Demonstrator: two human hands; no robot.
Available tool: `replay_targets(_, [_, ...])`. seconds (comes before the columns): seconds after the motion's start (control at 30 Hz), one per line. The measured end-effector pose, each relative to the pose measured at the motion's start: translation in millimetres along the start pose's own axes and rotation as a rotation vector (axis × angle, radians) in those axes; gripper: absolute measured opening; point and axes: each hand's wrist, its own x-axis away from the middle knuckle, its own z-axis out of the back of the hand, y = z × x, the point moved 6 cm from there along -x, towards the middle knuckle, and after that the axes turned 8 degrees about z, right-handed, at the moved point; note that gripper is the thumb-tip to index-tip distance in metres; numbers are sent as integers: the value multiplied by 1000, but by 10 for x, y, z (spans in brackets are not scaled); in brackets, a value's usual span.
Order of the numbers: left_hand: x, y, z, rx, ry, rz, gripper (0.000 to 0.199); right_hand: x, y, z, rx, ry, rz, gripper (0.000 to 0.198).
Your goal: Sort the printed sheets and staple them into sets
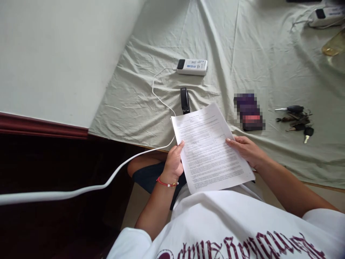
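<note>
A stack of printed paper sheets (210, 154) is held tilted over the table's front edge, close to my shirt. My left hand (174, 161) grips its left edge with the thumb on top. On the opposite edge, my right hand (246, 149) pinches the sheets, thumb above and fingers hidden beneath. Just beyond the top of the sheets lies a black stapler (184, 100), its near end close to the paper. A phone (249, 111) with a blurred-out screen rests to the right of the paper.
A white power bank (192, 67) sits farther back, its white cable (121, 167) running past the paper to the lower left. Keys (298, 118) lie at the right. Another white device (326, 17) and a container of yellowish liquid (334, 44) stand at the far right on the cloth-covered table (129, 97).
</note>
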Motion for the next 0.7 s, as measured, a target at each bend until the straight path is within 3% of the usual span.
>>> replay_targets(0.33, [-92, 383, -89, -7, 13, -274, 25, 5, -98, -45, 62, -103, 99, 47])
replay_targets(0.57, [-350, 561, -202, 34, -43, -273, 27, 13, -124, -50, 110, -160, 144, 48])
replay_targets(0.7, [-411, 520, -184, 24, -94, -187, 24, -7, -168, -6, 156, -48, 189, 49])
